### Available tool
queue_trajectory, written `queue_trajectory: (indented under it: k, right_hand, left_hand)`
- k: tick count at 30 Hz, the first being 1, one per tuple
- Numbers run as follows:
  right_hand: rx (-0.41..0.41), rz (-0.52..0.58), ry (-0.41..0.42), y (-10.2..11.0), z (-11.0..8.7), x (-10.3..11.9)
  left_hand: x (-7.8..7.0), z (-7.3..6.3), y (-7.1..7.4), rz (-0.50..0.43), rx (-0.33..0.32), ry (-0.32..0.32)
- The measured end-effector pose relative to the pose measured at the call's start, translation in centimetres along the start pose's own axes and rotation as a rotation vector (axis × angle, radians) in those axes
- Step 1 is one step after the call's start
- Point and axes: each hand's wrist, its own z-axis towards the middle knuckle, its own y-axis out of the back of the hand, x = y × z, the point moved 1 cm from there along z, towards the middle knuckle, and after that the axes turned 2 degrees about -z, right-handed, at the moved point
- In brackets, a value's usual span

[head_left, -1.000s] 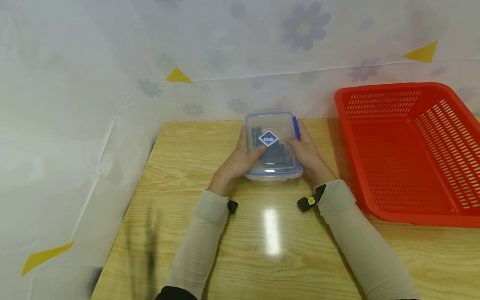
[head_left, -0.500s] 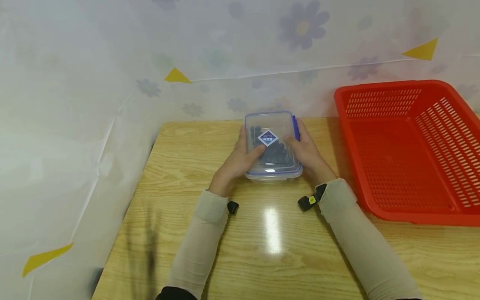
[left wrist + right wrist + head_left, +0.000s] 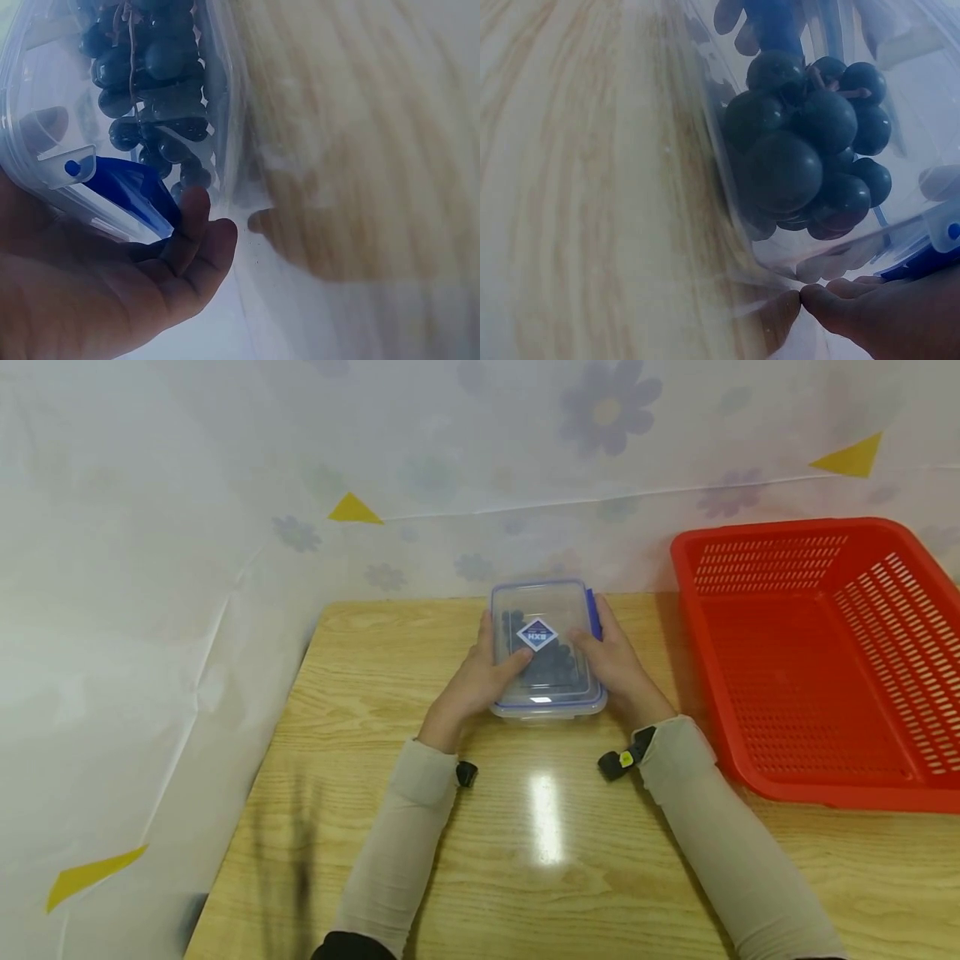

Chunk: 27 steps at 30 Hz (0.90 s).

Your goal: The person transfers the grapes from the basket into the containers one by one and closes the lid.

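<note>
A clear plastic food container with a blue-edged lid and a diamond-shaped sticker lies near the back edge of the table. Inside it, a bunch of dark grapes on a stem shows through the walls. My left hand grips the container's left side, thumb on the lid near the sticker. From the right side my right hand holds it, its thumb also on the lid. A blue latch slants outward beside my left fingers. Whether the container's base touches the table cannot be made out.
On the right stands a red plastic basket with slotted walls. The wooden table meets a flower-patterned wall covering at the back, with yellow triangles on it.
</note>
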Motion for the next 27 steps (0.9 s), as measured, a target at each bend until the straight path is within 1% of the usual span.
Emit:
queue_trajectory:
  k: [5,8,11,13,17,23,27]
  right_hand:
    - [0.002,0.014,-0.005,-0.10,0.05,-0.07]
    - [0.003,0.001,-0.012,-0.15,0.02,0.03]
    - [0.003,-0.016,-0.020,-0.18,-0.03,0.14]
    - [0.003,-0.023,-0.026,-0.15,-0.03,0.13]
    - [0.010,-0.003,-0.031,-0.12,-0.07,0.09]
    - [0.012,0.019,-0.034,-0.04,-0.10,0.07]
    - [0.016,0.032,-0.009,-0.02,-0.11,0.10]
  left_hand:
    - [-0.01,-0.12,0.13,0.033,-0.004,0.036]
    - [0.04,-0.08,0.22,0.037,-0.005,0.049]
    - [0.18,0.00,0.26,0.016,-0.001,0.048]
    - [0.25,0.04,0.26,-0.008,0.004,0.036]
    - [0.23,0.01,0.26,-0.044,0.008,0.012]
    - [0.12,-0.06,0.36,-0.005,0.000,0.024]
    - [0.21,0.04,0.39,0.023,-0.005,0.036]
